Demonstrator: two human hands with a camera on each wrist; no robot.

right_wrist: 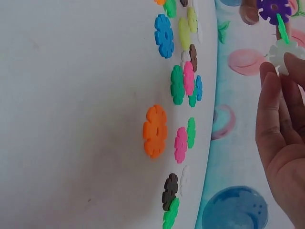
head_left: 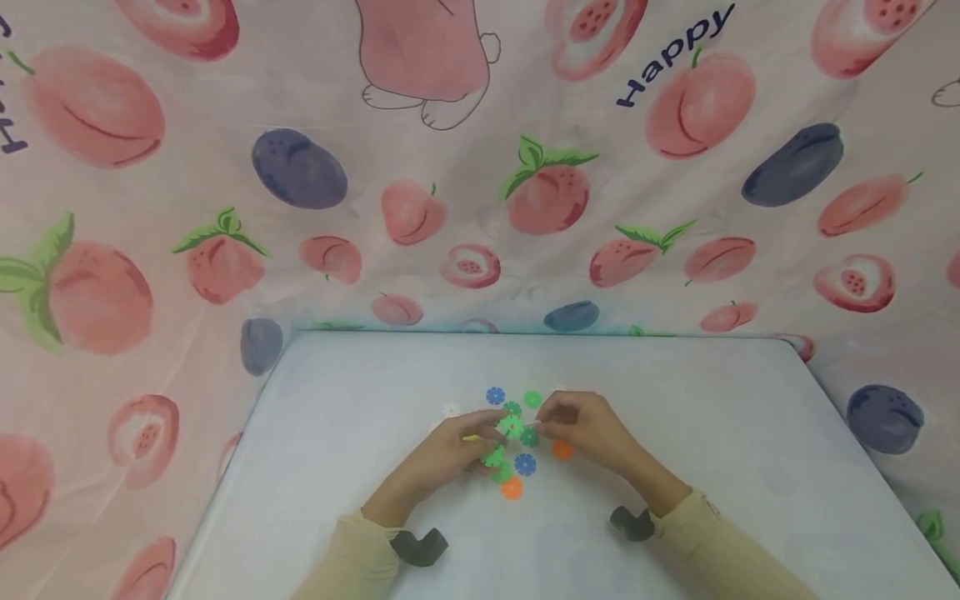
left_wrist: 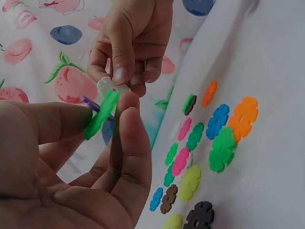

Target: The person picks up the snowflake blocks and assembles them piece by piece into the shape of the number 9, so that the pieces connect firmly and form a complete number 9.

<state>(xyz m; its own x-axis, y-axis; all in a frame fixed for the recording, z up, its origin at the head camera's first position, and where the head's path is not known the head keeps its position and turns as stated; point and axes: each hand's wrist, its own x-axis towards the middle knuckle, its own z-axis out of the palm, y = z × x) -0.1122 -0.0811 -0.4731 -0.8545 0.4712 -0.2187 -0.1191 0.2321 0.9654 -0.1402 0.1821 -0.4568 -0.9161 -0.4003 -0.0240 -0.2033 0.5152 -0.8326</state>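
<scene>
Thumb and fingers of the left hand (head_left: 448, 450) (left_wrist: 90, 176) grip a bright green notched disc (left_wrist: 102, 115) (right_wrist: 282, 29) joined crosswise to a purple disc (left_wrist: 91, 103) (right_wrist: 273, 7). A white disc (left_wrist: 105, 86) (right_wrist: 281, 53) is pinched between thumb and fingers of the right hand (head_left: 592, 427) (left_wrist: 138, 38) (right_wrist: 288, 138). The white disc's edge meets the green one's edge in the right wrist view; whether their slots are interlocked I cannot tell. Both hands are raised over the loose discs, and only a fingertip of the left hand shows in the right wrist view.
Loose discs in several colours lie on the white table (head_left: 675, 392), among them orange (head_left: 512, 488) (right_wrist: 155, 131), blue (head_left: 525, 464) (left_wrist: 218, 122) and black (left_wrist: 199, 217) ones. Behind the table hangs a fruit-patterned cloth (head_left: 465, 167). Dark straps or mounts (head_left: 420, 547) show at both wrists.
</scene>
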